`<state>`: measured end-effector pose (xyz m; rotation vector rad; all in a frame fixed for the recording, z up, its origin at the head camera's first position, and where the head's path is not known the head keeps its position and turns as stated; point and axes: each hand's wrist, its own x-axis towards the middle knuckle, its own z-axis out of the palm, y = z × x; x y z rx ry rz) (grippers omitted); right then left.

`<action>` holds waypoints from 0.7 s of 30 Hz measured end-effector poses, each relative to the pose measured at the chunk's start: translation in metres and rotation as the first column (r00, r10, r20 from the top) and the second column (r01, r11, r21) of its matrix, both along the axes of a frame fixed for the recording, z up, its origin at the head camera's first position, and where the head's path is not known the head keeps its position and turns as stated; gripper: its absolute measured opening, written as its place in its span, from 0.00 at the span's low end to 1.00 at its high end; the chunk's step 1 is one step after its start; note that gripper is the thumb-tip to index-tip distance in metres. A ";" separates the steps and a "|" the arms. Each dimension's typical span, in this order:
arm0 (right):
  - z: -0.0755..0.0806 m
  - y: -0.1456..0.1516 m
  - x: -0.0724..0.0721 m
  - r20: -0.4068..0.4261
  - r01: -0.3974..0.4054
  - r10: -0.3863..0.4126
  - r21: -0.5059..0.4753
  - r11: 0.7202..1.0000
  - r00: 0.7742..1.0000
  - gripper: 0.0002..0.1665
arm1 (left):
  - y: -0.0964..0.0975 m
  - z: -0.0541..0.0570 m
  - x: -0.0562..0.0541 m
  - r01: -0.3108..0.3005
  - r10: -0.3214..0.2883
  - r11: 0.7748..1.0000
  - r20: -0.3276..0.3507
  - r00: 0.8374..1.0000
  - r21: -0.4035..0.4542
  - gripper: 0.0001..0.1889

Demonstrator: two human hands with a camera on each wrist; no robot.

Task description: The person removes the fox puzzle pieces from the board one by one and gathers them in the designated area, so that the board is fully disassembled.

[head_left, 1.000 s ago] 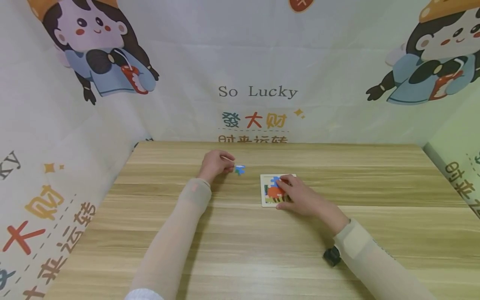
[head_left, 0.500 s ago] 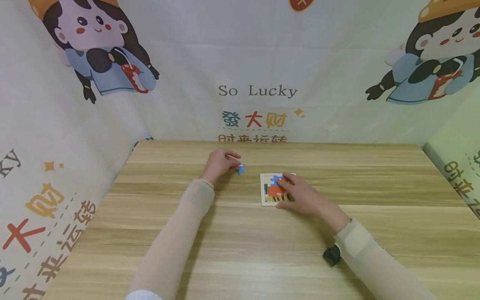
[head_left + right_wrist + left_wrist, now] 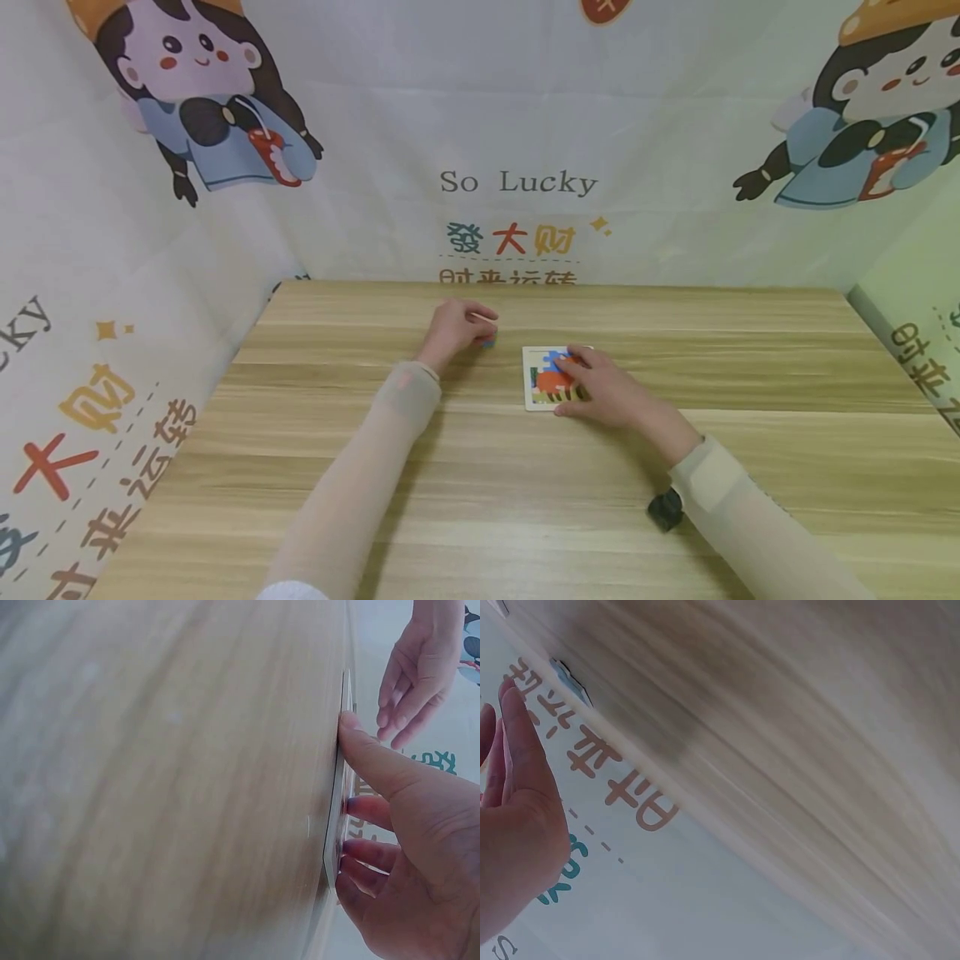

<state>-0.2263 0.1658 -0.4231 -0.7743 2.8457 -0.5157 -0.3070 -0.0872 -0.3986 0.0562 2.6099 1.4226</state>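
In the head view a square jigsaw puzzle board (image 3: pixel 531 403) with a light frame lies flat on the table, its picture orange, blue and green. My right hand (image 3: pixel 607 390) holds it, thumb at the near edge, fingers spread across the right side and far edge. The right wrist view shows that board (image 3: pixel 335 817) edge-on, with the thumb and fingertips on it. Left of the board, my left hand (image 3: pixel 457 329) hovers with its fingertips right over a small blue-and-green jigsaw piece (image 3: pixel 491 339), mostly hidden. In the left wrist view the piece (image 3: pixel 571 681) lies on the wood, apart from the straight fingers.
The wood-grain table (image 3: pixel 480 483) ends at the back against a printed cloth backdrop (image 3: pixel 660 150), which also rises at both sides. A small black device (image 3: pixel 664 510) sits at the right wrist.
My left hand has moved right, toward the board, and now covers most of the loose jigsaw piece. The right hand and the puzzle board have stayed in place.
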 end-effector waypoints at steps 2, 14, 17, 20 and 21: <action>0.001 0.000 0.000 0.004 0.001 -0.001 0.001 1.000 1.000 0.47 | 0.002 -0.001 0.001 0.001 -0.001 1.000 0.009 1.000 0.015 0.12; 0.001 0.000 -0.001 -0.004 0.012 -0.012 -0.014 1.000 1.000 0.49 | 0.014 -0.005 0.007 0.030 -0.032 0.999 0.026 0.999 0.039 0.13; 0.001 0.000 -0.001 0.001 0.025 -0.025 -0.018 1.000 1.000 0.52 | 0.019 -0.005 0.010 0.048 -0.048 0.999 0.017 0.999 0.014 0.12; 0.001 0.000 -0.002 0.013 0.040 -0.040 -0.018 0.999 0.999 0.53 | 0.025 -0.006 0.012 0.072 -0.072 0.997 0.010 0.997 -0.001 0.12; 0.001 0.000 -0.002 0.013 0.042 -0.042 -0.016 0.999 0.999 0.53 | 0.027 -0.006 0.013 0.082 -0.082 0.997 0.004 0.997 -0.011 0.12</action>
